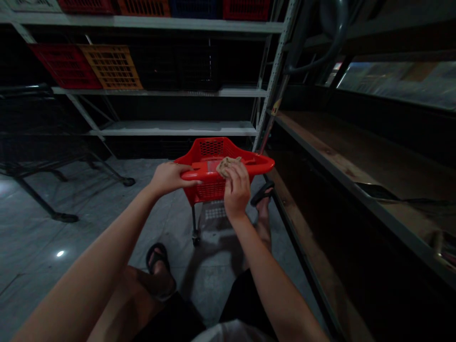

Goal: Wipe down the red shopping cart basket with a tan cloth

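Observation:
A small red shopping cart (210,190) stands on the floor in front of me, its handle bar toward me. My left hand (171,178) grips the left part of that handle, thumb below and fingers on top. With my right hand (237,187) I hold a crumpled beige cloth (224,166) against the top of the handle, right of its middle. The fingers are bent over the cloth and partly hide it. Below the basket a thin dark leg with a caster (195,237) rests on the tiles.
Behind the cart is a white metal rack (171,129) with a red crate (67,66), a yellow crate (112,66) and several others. A dark cart (42,137) stands at left. Along the right runs a wooden shelf (342,142) with a dark flat object (376,191). My sandalled feet flank the red cart.

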`<state>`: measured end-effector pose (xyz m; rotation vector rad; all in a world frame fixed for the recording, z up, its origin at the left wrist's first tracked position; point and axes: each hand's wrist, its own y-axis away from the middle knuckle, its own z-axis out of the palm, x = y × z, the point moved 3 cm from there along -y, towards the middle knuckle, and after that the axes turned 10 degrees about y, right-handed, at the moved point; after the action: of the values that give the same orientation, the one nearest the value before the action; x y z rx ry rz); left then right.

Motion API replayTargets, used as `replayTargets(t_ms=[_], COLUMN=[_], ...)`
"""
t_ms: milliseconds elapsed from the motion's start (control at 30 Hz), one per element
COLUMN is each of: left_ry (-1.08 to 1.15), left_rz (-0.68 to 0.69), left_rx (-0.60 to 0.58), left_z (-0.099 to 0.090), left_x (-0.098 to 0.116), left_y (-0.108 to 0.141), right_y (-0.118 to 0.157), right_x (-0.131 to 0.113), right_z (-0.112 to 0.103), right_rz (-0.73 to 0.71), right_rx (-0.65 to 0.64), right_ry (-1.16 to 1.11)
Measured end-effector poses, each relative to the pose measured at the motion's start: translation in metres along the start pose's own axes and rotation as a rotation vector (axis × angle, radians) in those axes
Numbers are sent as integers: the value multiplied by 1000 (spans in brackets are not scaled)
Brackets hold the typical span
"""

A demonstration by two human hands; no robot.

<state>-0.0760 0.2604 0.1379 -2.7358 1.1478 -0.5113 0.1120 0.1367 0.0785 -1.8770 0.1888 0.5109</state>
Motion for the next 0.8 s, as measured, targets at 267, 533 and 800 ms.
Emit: replayTargets(t_ms=[267,533,800], left_ry=[-35,31,3], left_rz=[-4,16,7], left_rx=[-25,-11,2], left_z=[11,8,11], left_x=[-4,-6,14], left_y=[-29,-29,-32], right_y=[4,-23,-16], right_x=[-31,89,45], right_z=[34,-25,-8], right_rz=[-438,-214,157], right_rx=[-216,-90,-1], right_ry=[27,249,131])
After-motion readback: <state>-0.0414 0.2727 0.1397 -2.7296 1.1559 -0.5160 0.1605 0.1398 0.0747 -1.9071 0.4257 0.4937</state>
